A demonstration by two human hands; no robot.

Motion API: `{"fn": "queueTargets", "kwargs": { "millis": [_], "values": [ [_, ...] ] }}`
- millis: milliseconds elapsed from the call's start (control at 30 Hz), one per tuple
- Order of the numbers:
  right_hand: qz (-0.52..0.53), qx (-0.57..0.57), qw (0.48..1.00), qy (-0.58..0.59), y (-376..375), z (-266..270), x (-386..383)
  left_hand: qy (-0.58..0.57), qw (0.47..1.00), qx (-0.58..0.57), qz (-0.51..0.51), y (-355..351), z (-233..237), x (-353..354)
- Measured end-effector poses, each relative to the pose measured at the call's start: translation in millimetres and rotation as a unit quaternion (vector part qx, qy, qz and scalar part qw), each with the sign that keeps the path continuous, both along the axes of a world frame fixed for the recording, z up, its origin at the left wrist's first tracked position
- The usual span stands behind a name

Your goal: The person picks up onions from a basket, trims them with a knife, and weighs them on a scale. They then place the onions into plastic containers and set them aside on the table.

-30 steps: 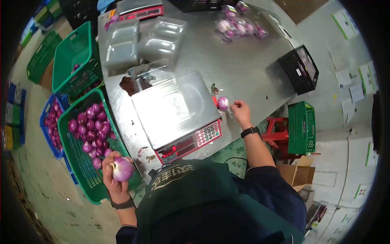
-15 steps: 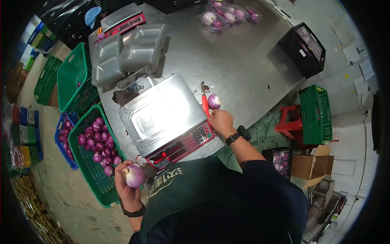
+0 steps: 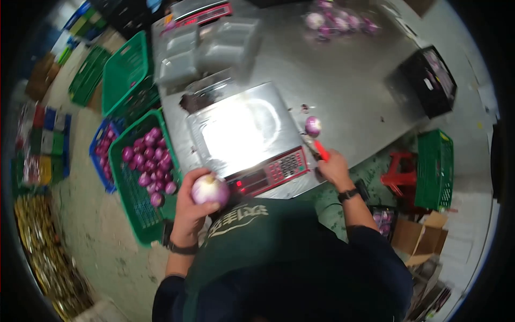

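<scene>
My left hand (image 3: 190, 206) is wrapped round a large purple-and-white onion (image 3: 210, 191), held in front of my apron at the scale's near left corner. My right hand (image 3: 335, 168) is closed on a red-handled knife (image 3: 321, 151), its blade pointing up and left beside the scale. Just beyond the blade, a smaller purple onion (image 3: 313, 126) rests on the metal table (image 3: 354, 80). Between my hands stands a red weighing scale (image 3: 271, 173) with a shiny steel platform, its keypad facing me.
Left of the table, a green crate (image 3: 140, 214) holds many purple onions, with a blue crate (image 3: 110, 185) behind it. Clear plastic trays (image 3: 228, 48) lie beyond the scale. Packed onions (image 3: 340, 22) sit at the back, and a black crate (image 3: 429, 80) at the right edge.
My left hand has raised the onion toward the scale's front. My right hand has drawn the knife back to the right, its blade now slanting left. The whole view has shifted.
</scene>
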State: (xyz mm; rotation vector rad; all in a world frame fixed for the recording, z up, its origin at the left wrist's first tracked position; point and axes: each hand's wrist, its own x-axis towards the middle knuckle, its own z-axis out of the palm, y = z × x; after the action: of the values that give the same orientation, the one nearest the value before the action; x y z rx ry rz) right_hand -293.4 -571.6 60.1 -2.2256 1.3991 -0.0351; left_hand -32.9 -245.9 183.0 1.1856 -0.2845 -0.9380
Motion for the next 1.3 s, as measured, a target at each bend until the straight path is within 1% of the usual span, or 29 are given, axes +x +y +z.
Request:
{"fn": "queueTargets", "kwargs": {
  "millis": [33,67,133,167,200,233,300,367,400,467,500,567,800,900,1000,1133,1200,1233,1267,1300],
  "values": [
    [-0.007,-0.011,0.999,-0.033,10,16,-4,-0.011,1.000,0.004,-0.010,-4,6,1],
    [-0.034,-0.029,0.997,-0.060,18,17,-10,-0.023,0.999,-0.004,-0.022,-6,5,4],
    [-0.061,0.040,0.987,-0.146,41,45,-6,-0.021,0.999,0.008,-0.032,-12,9,6],
    [-0.063,0.042,0.987,-0.144,56,56,1,-0.020,0.999,0.000,-0.037,-15,12,5],
    [-0.013,0.019,0.968,-0.250,74,67,13,-0.016,0.999,0.000,-0.043,-18,13,3],
    [0.037,-0.007,0.935,-0.353,89,71,23,-0.018,0.999,-0.003,-0.050,-21,15,3],
    [0.179,-0.044,0.907,-0.380,102,70,38,-0.017,0.998,-0.006,-0.062,-25,16,1],
    [0.274,-0.034,0.865,-0.420,116,91,62,-0.024,0.997,-0.004,-0.078,-27,18,0],
    [0.271,-0.035,0.866,-0.419,123,99,69,-0.023,0.996,-0.004,-0.081,-27,19,-1],
    [0.317,-0.030,0.859,-0.401,135,110,80,-0.021,0.995,-0.008,-0.094,-27,21,-2],
    [0.309,-0.032,0.865,-0.394,138,114,85,-0.020,0.995,-0.007,-0.095,-27,20,-2],
    [0.313,-0.037,0.867,-0.385,141,114,88,-0.051,0.992,-0.048,-0.106,-27,18,-2],
    [0.310,-0.044,0.879,-0.360,142,107,93,-0.054,0.992,-0.028,-0.110,-30,21,-4],
    [0.317,-0.048,0.879,-0.353,140,105,92,-0.076,0.990,-0.019,-0.121,-35,21,-5],
    [0.308,-0.057,0.874,-0.370,136,98,88,-0.092,0.986,-0.006,-0.140,-40,20,-8],
    [0.286,-0.058,0.885,-0.364,134,91,82,-0.134,0.978,0.022,-0.159,-47,19,-11],
    [0.290,-0.031,0.882,-0.371,132,90,77,-0.146,0.974,0.029,-0.170,-49,20,-12],
    [0.287,-0.030,0.883,-0.371,133,88,75,-0.178,0.968,0.024,-0.174,-51,20,-12],
    [0.265,-0.012,0.888,-0.374,133,84,72,-0.210,0.961,0.017,-0.178,-52,21,-11],
    [0.243,0.006,0.893,-0.378,132,80,70,-0.207,0.956,0.044,-0.202,-50,15,-7]
  ]
}}
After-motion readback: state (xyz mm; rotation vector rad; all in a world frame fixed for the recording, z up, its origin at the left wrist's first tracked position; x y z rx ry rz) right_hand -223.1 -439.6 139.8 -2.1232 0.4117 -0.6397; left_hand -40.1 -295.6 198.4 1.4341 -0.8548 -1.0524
